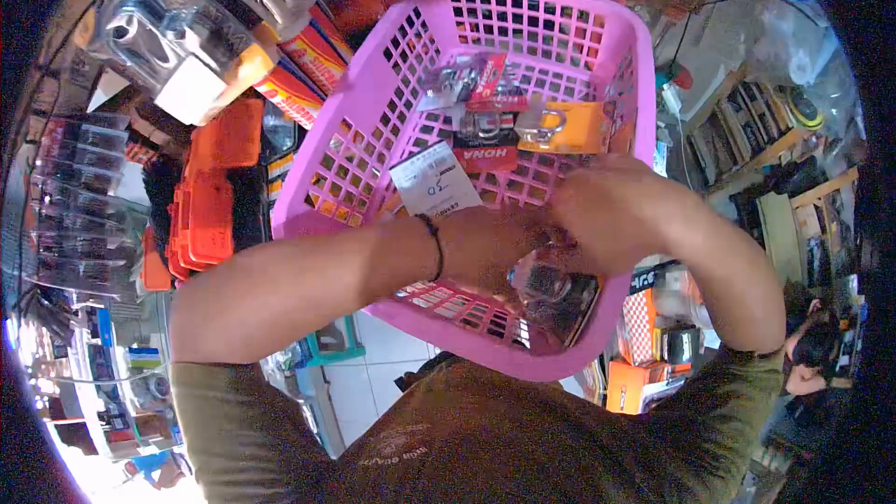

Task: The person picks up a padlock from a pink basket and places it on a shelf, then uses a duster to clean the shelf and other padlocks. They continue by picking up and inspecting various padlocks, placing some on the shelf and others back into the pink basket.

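Note:
My left hand (pixel 490 247), a dark band round its wrist, and my right hand (pixel 602 210) come together low over a pink plastic basket (pixel 341 135). The right fingers are curled at the upper end of a clear plastic pack (pixel 551 285) by the basket's near wall. The left fingers are bent and mostly hidden; I cannot tell what they hold. Just beyond the left hand lies a white card (pixel 437 182) with handwriting. Farther in are a red-labelled pack (pixel 487 154), a yellow-backed padlock pack (pixel 565 128) and another red-and-clear pack (pixel 487 82).
Orange plastic cases (pixel 213 201) stand left of the basket, below a large clear-packaged item (pixel 163 47). Stacked clear boxes (pixel 89 201) line the far left. Orange and checkered boxes (pixel 637 331) sit near my right elbow. Wooden shelving (pixel 747 135) with goods stands at right.

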`<state>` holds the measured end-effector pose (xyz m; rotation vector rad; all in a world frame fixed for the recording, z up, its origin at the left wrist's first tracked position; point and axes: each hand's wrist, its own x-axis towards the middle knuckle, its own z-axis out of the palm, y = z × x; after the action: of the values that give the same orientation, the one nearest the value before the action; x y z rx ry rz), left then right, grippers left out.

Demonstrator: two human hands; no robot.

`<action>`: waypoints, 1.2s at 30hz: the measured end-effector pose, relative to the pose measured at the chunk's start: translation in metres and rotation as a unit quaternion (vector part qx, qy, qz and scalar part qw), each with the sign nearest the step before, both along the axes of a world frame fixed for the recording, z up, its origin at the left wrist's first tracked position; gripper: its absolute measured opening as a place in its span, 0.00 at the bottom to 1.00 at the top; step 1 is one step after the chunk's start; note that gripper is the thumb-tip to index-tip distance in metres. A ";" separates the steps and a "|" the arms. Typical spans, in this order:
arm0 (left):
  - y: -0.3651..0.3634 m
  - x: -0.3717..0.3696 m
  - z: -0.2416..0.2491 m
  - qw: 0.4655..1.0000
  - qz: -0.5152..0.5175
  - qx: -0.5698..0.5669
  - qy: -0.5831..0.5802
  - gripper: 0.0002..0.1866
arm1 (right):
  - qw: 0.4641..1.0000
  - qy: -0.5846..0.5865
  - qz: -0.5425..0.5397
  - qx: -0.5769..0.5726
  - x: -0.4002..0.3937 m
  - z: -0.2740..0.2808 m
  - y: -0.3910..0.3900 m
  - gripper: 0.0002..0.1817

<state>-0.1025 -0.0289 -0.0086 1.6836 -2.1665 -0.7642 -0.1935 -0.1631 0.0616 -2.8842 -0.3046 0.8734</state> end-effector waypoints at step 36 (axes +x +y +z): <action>0.296 -0.070 -0.063 0.542 0.327 -0.236 0.737 0.46 | 0.759 -0.166 -0.123 0.617 0.007 -0.040 0.242 0.16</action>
<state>-0.1727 0.2674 -0.0720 0.7005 -0.3605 -0.7339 -0.1867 0.0789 0.0216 -1.6983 -0.3331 -0.0175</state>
